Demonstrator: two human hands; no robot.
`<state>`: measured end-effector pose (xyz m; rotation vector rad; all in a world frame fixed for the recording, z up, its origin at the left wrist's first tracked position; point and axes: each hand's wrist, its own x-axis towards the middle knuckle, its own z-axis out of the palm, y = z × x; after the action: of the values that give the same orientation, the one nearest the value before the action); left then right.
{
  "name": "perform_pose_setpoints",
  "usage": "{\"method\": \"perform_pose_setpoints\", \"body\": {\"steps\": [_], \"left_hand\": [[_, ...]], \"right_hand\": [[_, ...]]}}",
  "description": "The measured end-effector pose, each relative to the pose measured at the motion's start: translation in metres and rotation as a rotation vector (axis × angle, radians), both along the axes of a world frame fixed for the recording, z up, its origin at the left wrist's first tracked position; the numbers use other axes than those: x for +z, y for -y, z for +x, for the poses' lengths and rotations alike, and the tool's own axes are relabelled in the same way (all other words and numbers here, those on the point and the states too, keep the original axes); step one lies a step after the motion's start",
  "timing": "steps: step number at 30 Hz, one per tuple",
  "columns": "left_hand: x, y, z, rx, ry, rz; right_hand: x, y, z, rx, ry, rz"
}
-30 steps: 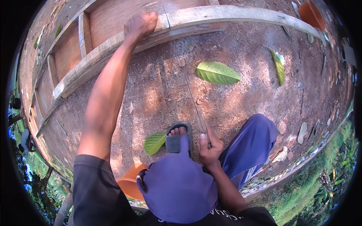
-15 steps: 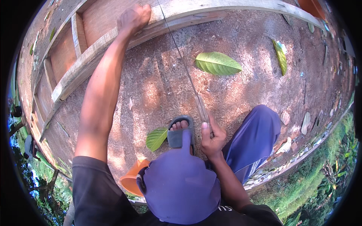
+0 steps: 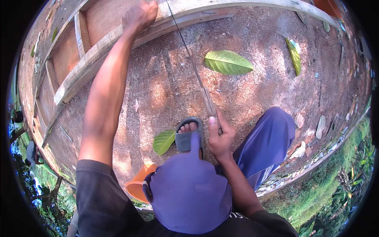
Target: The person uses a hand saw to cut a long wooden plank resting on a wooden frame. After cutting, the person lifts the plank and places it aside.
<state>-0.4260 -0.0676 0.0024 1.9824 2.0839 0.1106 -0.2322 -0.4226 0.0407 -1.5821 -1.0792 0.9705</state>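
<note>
My right hand [image 3: 222, 136] is wrapped round the wooden handle of a handsaw [image 3: 188, 53], its thumb lying along the grip. The thin dark blade shows edge-on and runs forward to the pale timber rail [image 3: 189, 10] of a wooden frame. The blade's far end passes out of the picture. My left hand [image 3: 140, 15] is closed over that rail, just left of the blade. Cross-pieces [image 3: 81, 33] and flat brown boards [image 3: 106, 19] make up the rest of the frame.
Large green leaves [image 3: 229, 62] lie on the sawdust-strewn ground [image 3: 158, 94]. My sandalled foot [image 3: 188, 136] and bent knee [image 3: 272, 126] are close by. An orange plastic container [image 3: 138, 183] stands at lower left, and another orange object [image 3: 328, 8] at far right. A person [image 3: 30, 153] shows at the left edge.
My right hand has pushed the saw slightly forward and to the left. The left hand keeps its place on the rail.
</note>
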Motion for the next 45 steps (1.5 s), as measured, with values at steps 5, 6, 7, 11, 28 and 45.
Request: {"method": "perform_pose_setpoints", "body": {"steps": [5, 6, 7, 11, 28, 45], "left_hand": [[0.001, -0.01, 0.003, 0.054, -0.002, 0.071], [-0.01, -0.011, -0.002, 0.032, -0.035, 0.121], [-0.014, -0.009, -0.007, 0.039, -0.009, 0.096], [-0.014, -0.01, -0.014, 0.042, 0.028, 0.082], [0.004, -0.002, 0.002, 0.065, 0.098, -0.099], [-0.004, -0.006, -0.005, 0.081, 0.063, -0.098]], "right_hand": [[-0.011, -0.136, -0.032, -0.014, -0.089, -0.038], [-0.015, -0.131, -0.031, -0.028, -0.083, -0.057], [-0.016, -0.129, -0.029, -0.034, -0.08, -0.075], [0.007, 0.004, 0.004, 0.057, 0.019, -0.065], [0.019, -0.004, -0.001, 0.014, -0.09, -0.093], [0.005, -0.053, -0.007, 0.016, -0.009, -0.103]]}}
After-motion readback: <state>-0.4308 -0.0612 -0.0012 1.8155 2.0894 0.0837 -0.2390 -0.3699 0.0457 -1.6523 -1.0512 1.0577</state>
